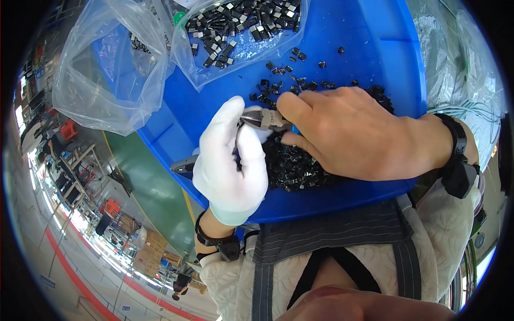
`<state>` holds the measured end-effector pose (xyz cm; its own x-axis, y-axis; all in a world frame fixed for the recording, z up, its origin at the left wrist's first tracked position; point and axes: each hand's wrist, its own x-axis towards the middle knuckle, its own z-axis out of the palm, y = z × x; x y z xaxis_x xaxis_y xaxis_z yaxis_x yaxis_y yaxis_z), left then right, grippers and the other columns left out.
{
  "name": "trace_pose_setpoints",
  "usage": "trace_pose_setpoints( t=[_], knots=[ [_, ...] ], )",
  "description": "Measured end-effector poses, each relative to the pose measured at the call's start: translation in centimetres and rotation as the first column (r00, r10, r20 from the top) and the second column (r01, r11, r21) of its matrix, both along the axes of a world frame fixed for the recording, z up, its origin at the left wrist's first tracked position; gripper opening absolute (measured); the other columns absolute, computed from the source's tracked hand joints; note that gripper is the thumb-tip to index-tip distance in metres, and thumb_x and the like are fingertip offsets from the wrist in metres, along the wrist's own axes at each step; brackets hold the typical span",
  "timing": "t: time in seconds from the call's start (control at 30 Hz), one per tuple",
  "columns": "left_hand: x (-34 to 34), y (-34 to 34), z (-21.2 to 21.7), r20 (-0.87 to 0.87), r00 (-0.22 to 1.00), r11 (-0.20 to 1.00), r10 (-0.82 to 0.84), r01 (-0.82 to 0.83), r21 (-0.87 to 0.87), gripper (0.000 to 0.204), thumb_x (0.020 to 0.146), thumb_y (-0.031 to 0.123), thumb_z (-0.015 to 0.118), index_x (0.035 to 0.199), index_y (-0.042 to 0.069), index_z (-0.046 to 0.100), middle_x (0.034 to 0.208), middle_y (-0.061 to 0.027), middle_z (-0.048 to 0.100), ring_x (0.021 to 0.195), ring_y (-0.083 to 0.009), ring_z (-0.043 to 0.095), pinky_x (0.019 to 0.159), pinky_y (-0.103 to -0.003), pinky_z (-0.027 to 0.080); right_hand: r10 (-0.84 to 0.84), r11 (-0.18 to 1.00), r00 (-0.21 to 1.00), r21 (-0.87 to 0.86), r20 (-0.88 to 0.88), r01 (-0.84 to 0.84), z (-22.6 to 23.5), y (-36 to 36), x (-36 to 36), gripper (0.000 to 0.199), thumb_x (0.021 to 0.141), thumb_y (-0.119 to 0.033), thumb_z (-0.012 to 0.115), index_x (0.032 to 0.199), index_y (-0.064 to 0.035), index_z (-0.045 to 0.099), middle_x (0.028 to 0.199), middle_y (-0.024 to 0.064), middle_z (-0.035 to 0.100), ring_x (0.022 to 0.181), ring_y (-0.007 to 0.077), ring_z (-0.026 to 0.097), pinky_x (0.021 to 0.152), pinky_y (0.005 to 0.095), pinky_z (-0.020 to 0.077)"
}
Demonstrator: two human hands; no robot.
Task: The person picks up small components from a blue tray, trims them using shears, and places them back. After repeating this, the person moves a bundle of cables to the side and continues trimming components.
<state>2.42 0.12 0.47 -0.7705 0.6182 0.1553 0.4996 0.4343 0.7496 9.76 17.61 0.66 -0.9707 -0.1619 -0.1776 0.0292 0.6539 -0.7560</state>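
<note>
The right hand, bare, has its fingers clenched around the grips of a small pair of cutting pliers, whose metal nose points toward the gloved thumb beside it. The left hand, in a white glove, has its fingers pinched together right at the pliers' tip; they seem to grasp one small black part there, though the part itself is too small and too covered to make out. Directly beneath both sets of fingers lies a heap of small black parts, and more of them are scattered just beyond the fingertips, all on the floor of a blue plastic tray. Judging by this, the step in hand is trimming a single piece held against the cutter; the next move would call for a steady pinch and a clean squeeze of the grips without nicking the glove. Farther out from the fingers, a clear plastic bag of black and silver parts rests in the tray's far end, and an emptier clear bag hangs over its rim to the left. A dark flat tool pokes out just below the left fingers.
</note>
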Motion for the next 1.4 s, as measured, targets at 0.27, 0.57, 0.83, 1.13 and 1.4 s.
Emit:
trace_pose_setpoints(
  t=[0.27, 0.57, 0.83, 1.13, 1.4],
  knots=[
    [-0.3, 0.4, 2.5, 0.705, 0.708, 0.971, -0.035, -0.144, 0.192, 0.027, 0.092, 0.000, 0.045, 0.119, -0.005, 0.047, 0.086, -0.0144, 0.065, 0.069, -0.0156, 0.065, 0.066, -0.024, 0.052, 0.200, 0.921, 0.917, -0.386, 0.346, -0.055, 1.8, 2.0, -1.0, 0.027, 0.092, -0.022, 0.057, 0.094, 0.0027, 0.046, 0.067, 0.0198, 0.058, 0.059, 0.0357, 0.058, 0.054, 0.0423, 0.0437],
    [-0.3, 1.0, 1.9, 0.776, 0.627, 0.955, -0.077, -0.176, 0.237, 0.029, 0.093, 0.000, 0.042, 0.121, -0.005, 0.043, 0.090, -0.0200, 0.064, 0.067, -0.0180, 0.065, 0.061, -0.026, 0.053, 0.107, 0.911, 0.949, -0.411, 0.296, 0.025, 0.8, 2.6, -0.3, 0.025, 0.088, -0.016, 0.062, 0.097, 0.0016, 0.047, 0.071, 0.0160, 0.057, 0.064, 0.0342, 0.058, 0.058, 0.0398, 0.0440],
    [-0.4, 0.9, 2.4, 0.817, 0.571, 0.958, -0.080, -0.183, 0.222, 0.029, 0.093, 0.001, 0.042, 0.122, -0.004, 0.043, 0.089, -0.0211, 0.064, 0.066, -0.0177, 0.065, 0.059, -0.026, 0.053, -0.074, 0.983, 0.950, 0.139, -0.302, 0.121, -1.4, 1.7, 0.3, 0.028, 0.074, -0.006, 0.068, 0.095, -0.0019, 0.051, 0.082, 0.0121, 0.052, 0.076, 0.0304, 0.057, 0.062, 0.0391, 0.0437],
    [0.0, 0.9, 2.3, 0.741, 0.670, 0.979, -0.045, -0.116, 0.165, 0.032, 0.093, 0.002, 0.043, 0.124, -0.003, 0.042, 0.090, -0.0212, 0.065, 0.067, -0.0172, 0.065, 0.059, -0.025, 0.053, -0.015, 0.927, 0.881, 0.324, -0.472, 0.189, -1.4, 1.5, 0.1, 0.032, 0.064, -0.004, 0.065, 0.094, -0.0050, 0.052, 0.074, 0.0079, 0.045, 0.065, 0.0246, 0.051, 0.058, 0.0342, 0.0407],
    [0.1, 0.8, 1.9, 0.712, 0.697, 0.976, -0.085, -0.087, 0.202, 0.030, 0.093, 0.002, 0.042, 0.123, -0.003, 0.042, 0.091, -0.0212, 0.064, 0.067, -0.0181, 0.065, 0.058, -0.025, 0.053, -0.013, 0.942, 0.939, 0.310, -0.342, 0.125, -1.1, 1.2, 0.6, 0.027, 0.070, -0.004, 0.064, 0.092, -0.0032, 0.050, 0.075, 0.0095, 0.049, 0.066, 0.0293, 0.053, 0.057, 0.0365, 0.0420]
  ],
)
